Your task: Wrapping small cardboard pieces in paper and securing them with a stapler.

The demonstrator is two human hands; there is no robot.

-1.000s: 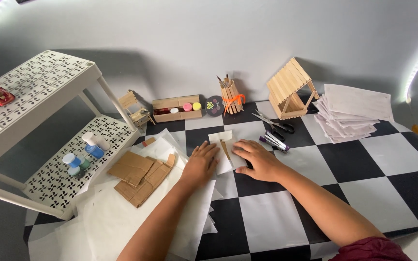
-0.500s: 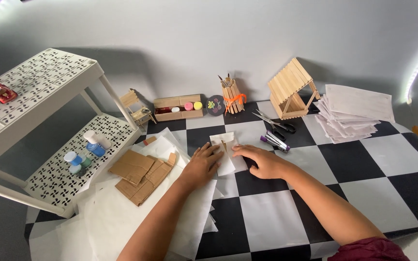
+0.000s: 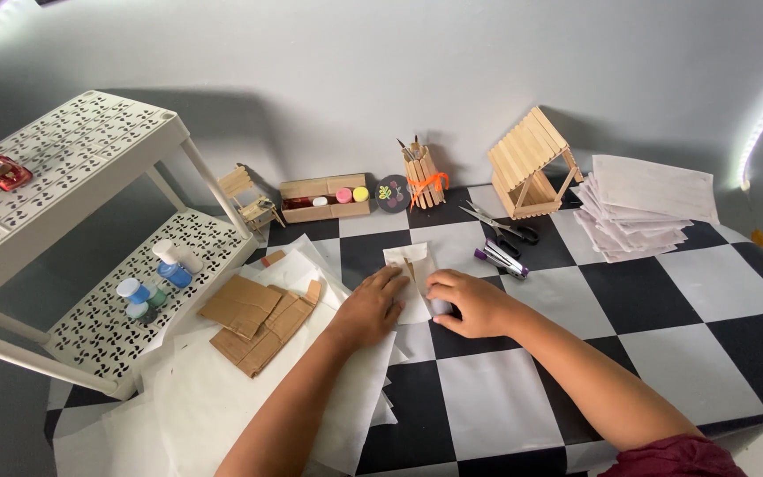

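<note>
Only the head cam here, looking down at my desk (image 3: 523, 389) with the black and white checker cover.

Both my hands are on a small piece of white paper (image 3: 406, 265) lying flat near the middle of the desk, just in front of the scissors (image 3: 501, 225) and a purple stapler-looking thing (image 3: 501, 261). There seem to be a couple of thin wooden sticks (image 3: 411, 269) on or tucked into the paper, hard to tell which. My left hand (image 3: 368, 309) is laid flat, fingers stretched out and loosely open, pressing down the paper's left edge and not gripping anything. My right hand (image 3: 470, 300) is curled over the right edge, fingers bent down onto the paper; whether it's actually pinching something under there I can't tell, the fingers hide it.

I'd say I'm in the middle of folding or wrapping that paper around the sticks. The next move probably calls for holding the left side firm while the right creases or rolls, without letting the sticks slide.

Other stuff: cardboard pieces (image 3: 253, 318) on big white sheets to my left, a stick house (image 3: 532, 163) and a stack of papers (image 3: 642, 208) at the back right, a cup of sticks (image 3: 423, 177), and a white shelf rack (image 3: 90, 221) with little bottles (image 3: 156, 278).
</note>
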